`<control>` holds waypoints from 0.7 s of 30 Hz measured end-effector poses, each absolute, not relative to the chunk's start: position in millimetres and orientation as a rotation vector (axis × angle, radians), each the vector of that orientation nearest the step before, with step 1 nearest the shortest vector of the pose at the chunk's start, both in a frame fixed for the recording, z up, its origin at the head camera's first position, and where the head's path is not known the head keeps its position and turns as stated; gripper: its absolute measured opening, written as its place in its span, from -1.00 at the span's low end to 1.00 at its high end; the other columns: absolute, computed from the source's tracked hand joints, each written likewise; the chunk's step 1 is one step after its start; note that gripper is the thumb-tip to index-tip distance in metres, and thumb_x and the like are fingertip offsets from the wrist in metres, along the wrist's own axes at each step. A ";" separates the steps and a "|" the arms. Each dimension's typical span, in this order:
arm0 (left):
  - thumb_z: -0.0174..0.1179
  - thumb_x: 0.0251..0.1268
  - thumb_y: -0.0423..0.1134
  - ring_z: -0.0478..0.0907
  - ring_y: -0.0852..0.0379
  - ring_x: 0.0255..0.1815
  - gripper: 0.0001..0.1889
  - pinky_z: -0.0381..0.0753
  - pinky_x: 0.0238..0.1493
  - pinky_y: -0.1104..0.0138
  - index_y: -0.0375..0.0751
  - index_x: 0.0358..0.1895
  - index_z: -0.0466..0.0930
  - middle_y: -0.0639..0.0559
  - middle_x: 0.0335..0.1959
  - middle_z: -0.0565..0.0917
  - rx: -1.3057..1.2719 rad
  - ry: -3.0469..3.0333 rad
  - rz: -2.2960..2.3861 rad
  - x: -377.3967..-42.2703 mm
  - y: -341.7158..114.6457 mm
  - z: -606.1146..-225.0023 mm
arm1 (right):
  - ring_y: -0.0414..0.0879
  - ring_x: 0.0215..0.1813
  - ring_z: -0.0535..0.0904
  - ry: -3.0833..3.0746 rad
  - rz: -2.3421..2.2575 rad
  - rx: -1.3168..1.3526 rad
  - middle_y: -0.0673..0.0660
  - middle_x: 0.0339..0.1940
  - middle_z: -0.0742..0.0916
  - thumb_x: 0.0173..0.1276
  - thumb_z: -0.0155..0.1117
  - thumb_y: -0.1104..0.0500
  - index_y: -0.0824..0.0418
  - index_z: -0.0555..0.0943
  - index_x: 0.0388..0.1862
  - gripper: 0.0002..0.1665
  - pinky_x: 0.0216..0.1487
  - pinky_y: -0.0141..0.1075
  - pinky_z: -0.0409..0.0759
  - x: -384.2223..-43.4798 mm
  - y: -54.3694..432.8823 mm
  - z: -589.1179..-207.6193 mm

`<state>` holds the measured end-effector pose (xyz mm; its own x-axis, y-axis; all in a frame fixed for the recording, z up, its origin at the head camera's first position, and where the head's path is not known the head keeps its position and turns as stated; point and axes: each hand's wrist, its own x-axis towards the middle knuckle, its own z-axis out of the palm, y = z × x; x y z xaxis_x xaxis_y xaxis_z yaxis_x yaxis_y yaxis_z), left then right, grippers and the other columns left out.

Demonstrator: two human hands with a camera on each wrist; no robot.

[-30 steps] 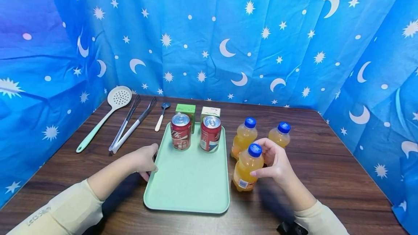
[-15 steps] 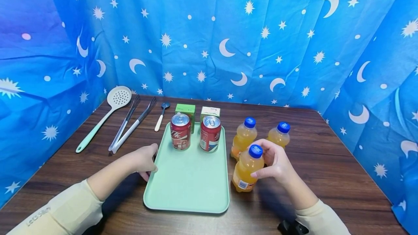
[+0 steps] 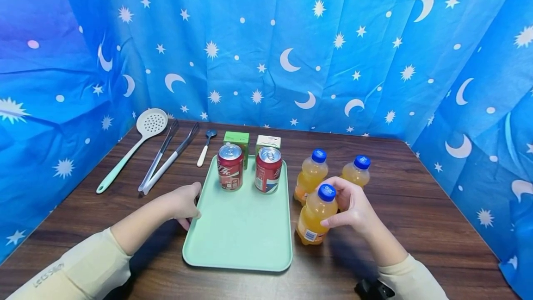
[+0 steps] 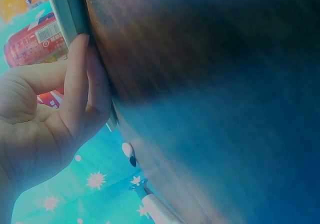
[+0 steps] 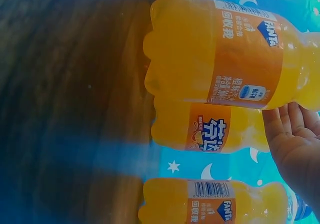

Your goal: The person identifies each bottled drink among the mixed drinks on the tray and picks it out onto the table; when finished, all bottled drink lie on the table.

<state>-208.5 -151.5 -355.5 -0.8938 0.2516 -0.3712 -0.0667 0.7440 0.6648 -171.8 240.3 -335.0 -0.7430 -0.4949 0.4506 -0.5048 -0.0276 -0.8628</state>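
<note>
My left hand holds the left rim of a pale green tray, its fingertips right at the edge. In the left wrist view the fingers lie along the tray's outer side. Two red soda cans stand upright on the tray's far half. My right hand grips an orange soda bottle with a blue cap, thumb in front and fingers around the far side. This bottle is upright beside the tray's right edge. Two similar bottles stand just behind it, partly hidden.
A green carton and a white-topped carton stand behind the cans. On the left of the table lie a skimmer, tongs and a small spoon. A blue star-patterned curtain encloses the table.
</note>
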 end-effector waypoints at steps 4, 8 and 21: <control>0.20 0.03 -0.64 0.59 -0.01 -0.56 -0.62 0.70 -0.62 0.23 -0.42 -0.12 0.25 -0.23 -0.37 0.46 0.140 2.502 0.973 -208.0 -152.3 -354.5 | -0.02 -0.04 0.60 -2.208 1.904 1.158 0.10 -0.13 0.66 -0.16 0.40 0.47 0.42 0.43 -0.07 -0.42 0.01 -0.21 0.63 -170.4 240.1 -332.0; 0.20 0.04 -0.64 0.59 -0.01 -0.55 -0.61 0.70 -0.62 0.23 -0.42 -0.10 0.25 -0.23 -0.35 0.46 0.131 2.499 0.959 -208.3 -152.6 -353.6 | -0.03 0.00 0.59 -2.303 1.829 1.149 0.13 -0.10 0.65 -0.11 0.42 0.46 0.43 0.41 -0.02 -0.39 0.05 -0.24 0.61 -169.2 242.4 -326.5; 0.19 0.04 -0.63 0.57 -0.02 -0.56 -0.61 0.69 -0.63 0.23 -0.41 -0.12 0.23 -0.23 -0.38 0.45 0.143 2.500 0.917 -210.6 -150.4 -349.6 | -0.05 0.04 0.58 -2.574 1.598 1.057 0.14 -0.02 0.63 -0.02 0.48 0.35 0.32 0.43 0.07 -0.36 0.10 -0.27 0.56 -168.5 250.4 -315.5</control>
